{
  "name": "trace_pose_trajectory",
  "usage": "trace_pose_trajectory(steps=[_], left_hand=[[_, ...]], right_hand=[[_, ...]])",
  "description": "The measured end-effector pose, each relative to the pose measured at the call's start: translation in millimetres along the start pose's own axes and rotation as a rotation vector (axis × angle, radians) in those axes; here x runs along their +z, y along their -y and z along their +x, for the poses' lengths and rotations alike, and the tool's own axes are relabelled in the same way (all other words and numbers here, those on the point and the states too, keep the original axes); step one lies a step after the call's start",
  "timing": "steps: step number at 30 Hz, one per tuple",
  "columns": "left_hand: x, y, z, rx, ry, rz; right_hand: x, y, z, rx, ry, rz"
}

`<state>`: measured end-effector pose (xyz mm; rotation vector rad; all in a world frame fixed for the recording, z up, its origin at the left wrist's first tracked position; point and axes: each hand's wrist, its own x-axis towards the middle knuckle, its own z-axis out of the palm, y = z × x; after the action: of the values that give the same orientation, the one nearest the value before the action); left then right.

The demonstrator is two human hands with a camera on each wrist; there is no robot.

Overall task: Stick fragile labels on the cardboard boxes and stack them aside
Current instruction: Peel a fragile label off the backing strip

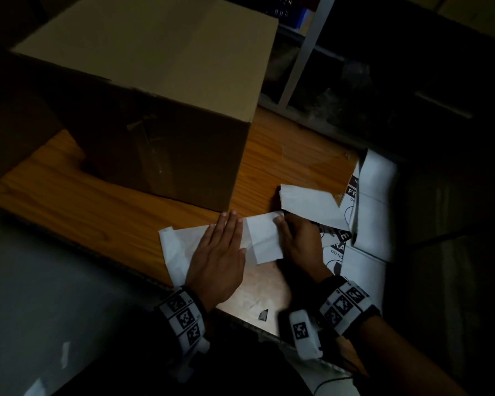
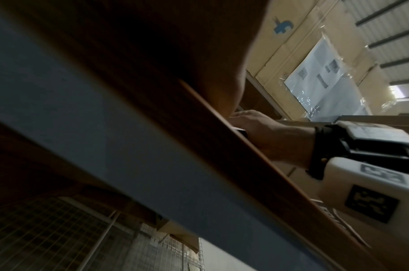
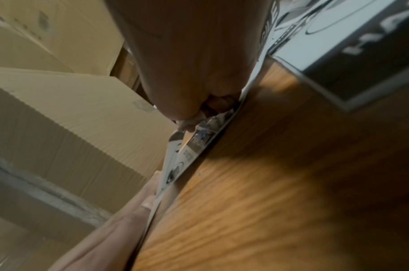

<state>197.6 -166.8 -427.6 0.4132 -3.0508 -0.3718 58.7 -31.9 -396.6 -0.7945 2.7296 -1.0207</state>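
A big brown cardboard box (image 1: 143, 90) stands on the wooden table (image 1: 97, 218), just beyond both hands. My left hand (image 1: 220, 244) lies flat with straight fingers, pressing a white backing sheet (image 1: 173, 247) onto the table. My right hand (image 1: 293, 235) pinches the edge of a white label (image 1: 265, 238) and lifts it off that sheet. The right wrist view shows the pinching fingertips (image 3: 194, 119) on the printed label (image 3: 198, 141), the left hand's fingers (image 3: 147, 199) beside the sheet, and the box (image 3: 71, 119) behind.
A folded strip of fragile labels (image 1: 375, 201) hangs over the table's right edge, with a loose white sheet (image 1: 309, 204) beside it. Grey shelving (image 1: 303, 52) stands behind. More cardboard boxes (image 2: 314, 45) are stacked beyond. A grey surface (image 1: 55, 295) lies at the lower left.
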Motion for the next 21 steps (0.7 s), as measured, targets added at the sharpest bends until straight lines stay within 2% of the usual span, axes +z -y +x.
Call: trace_pose_trajectory(steps=[6,16,21], left_hand=[[-1.2,0.1,-0.5,0.004,-0.001,0.011],[-1.6,0.7,-0.3,0.005,0.018,0.006],[-1.1,0.8,0.1,0.009,0.012,-0.009]], right_hand=[[-2.1,-6.8,-2.7,0.004,-0.020,0.016],[-14.1,-11.6,1.1,-0.098,-0.024,0.071],[-16.7,-17.2,1.3,-0.047,-0.008,0.083]])
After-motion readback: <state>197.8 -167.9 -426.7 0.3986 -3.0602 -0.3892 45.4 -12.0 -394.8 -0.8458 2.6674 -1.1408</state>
